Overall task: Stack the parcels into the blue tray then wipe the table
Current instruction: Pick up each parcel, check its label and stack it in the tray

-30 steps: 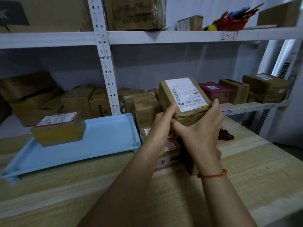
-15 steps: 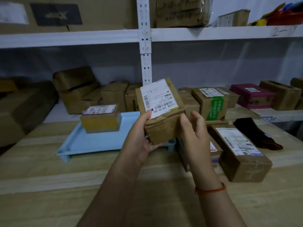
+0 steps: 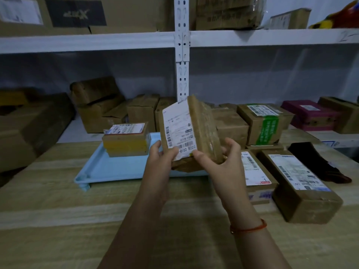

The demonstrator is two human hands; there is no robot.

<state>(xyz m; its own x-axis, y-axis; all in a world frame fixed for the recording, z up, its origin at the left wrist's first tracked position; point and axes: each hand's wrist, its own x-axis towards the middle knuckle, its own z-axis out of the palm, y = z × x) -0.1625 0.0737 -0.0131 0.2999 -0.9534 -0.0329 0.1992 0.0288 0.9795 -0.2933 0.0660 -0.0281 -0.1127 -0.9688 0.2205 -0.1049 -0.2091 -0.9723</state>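
I hold a brown parcel (image 3: pixel 202 129) with a white label up in front of me, tilted on edge, above the near right part of the blue tray (image 3: pixel 116 167). My left hand (image 3: pixel 159 164) grips its lower left side and my right hand (image 3: pixel 219 162) grips its lower right side, thumb on the label's corner. One yellow-sided parcel (image 3: pixel 126 139) lies in the tray's far left area. Several labelled parcels wait on the table to the right, among them a long brown one (image 3: pixel 299 183), a flat one (image 3: pixel 254 171) and a green-taped box (image 3: pixel 266 123).
A dark cloth (image 3: pixel 318 162) lies on the wooden table (image 3: pixel 58 210) at the far right. Behind the table runs a white shelf rack (image 3: pixel 182 47) packed with cardboard boxes, with a magenta box (image 3: pixel 310 115) at the right.
The view swung left, so the tray now sits more central. Both hands carried the parcel from the right pile toward the tray and turned it up on edge, its label now facing left.
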